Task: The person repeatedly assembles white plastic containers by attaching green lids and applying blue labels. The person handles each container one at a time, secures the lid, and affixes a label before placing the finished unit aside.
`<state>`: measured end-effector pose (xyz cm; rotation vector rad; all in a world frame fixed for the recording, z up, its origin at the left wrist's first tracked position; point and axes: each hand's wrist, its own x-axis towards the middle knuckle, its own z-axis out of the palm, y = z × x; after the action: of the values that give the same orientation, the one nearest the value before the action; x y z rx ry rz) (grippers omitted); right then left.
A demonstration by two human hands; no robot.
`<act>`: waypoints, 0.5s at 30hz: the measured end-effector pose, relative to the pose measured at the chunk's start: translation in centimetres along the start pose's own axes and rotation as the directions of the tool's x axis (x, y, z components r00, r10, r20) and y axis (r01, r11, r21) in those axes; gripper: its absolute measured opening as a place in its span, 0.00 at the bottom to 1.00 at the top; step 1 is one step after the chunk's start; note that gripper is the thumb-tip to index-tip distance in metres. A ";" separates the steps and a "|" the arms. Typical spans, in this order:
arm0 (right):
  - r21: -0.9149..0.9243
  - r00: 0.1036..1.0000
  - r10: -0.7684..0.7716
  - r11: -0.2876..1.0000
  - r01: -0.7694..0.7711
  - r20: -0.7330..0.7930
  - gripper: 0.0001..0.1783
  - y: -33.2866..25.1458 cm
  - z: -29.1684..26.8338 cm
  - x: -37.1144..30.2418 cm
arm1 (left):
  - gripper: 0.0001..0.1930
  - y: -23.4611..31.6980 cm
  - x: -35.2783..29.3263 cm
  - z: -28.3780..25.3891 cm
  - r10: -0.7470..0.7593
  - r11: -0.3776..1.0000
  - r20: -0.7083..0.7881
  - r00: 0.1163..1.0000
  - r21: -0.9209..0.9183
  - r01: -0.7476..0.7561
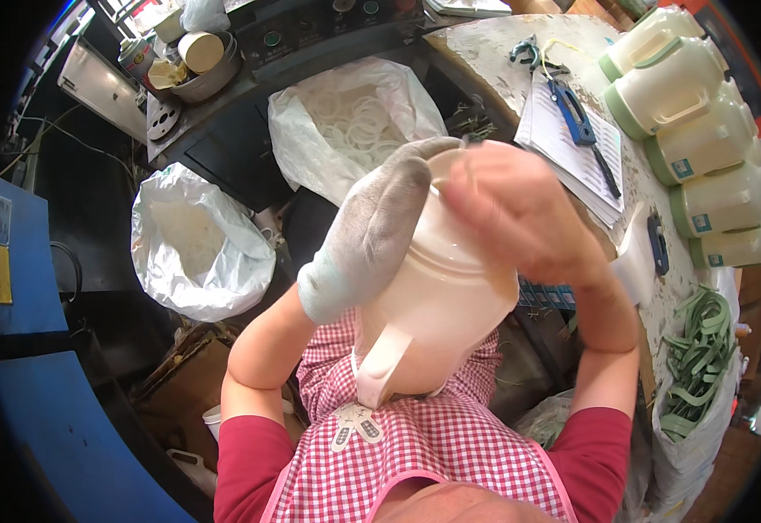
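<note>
A cream plastic jug body [441, 318] lies across my lap, its handle toward my apron and its ringed end pointing away from me. My left hand [367, 222], in a grey-white glove, is wrapped over the left side of that far end and holds it. My bare right hand [524, 205] is at the right side of the same end, its fingers curled and smeared by motion. Whether it grips the rim or something small there is hidden by the blur. Both forearms reach around the jug body.
Ahead stands a white bag of translucent rings [367, 126], with another white bag [197, 240] to the left. On the right bench are papers [572, 144], a blue utility knife [572, 113] and several cream-and-green jugs [672, 87]. Green strips [699, 357] fill a bag below.
</note>
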<state>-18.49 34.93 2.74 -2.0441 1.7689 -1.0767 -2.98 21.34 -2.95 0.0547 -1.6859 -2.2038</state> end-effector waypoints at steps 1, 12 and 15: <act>0.029 0.989 0.049 0.999 -0.045 -0.137 0.19 1.5 -0.7 1.0 | 0.31 0.2 0.3 -0.6 0.027 0.998 0.032 0.999 0.062 -0.029; -0.630 0.913 0.401 0.692 -0.353 -0.072 0.10 23.3 -3.1 13.7 | 0.52 7.8 -6.3 -14.8 0.451 0.819 -0.329 0.830 0.521 -0.238; -0.720 0.975 0.101 0.690 0.075 0.198 0.07 25.4 10.9 12.0 | 0.52 9.2 -10.7 -15.0 0.635 0.715 -0.472 0.611 0.659 -0.234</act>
<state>-30.57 14.54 -15.85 -2.4139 2.3084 -0.0629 13.09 8.75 -0.59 0.4615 -1.5687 -1.0503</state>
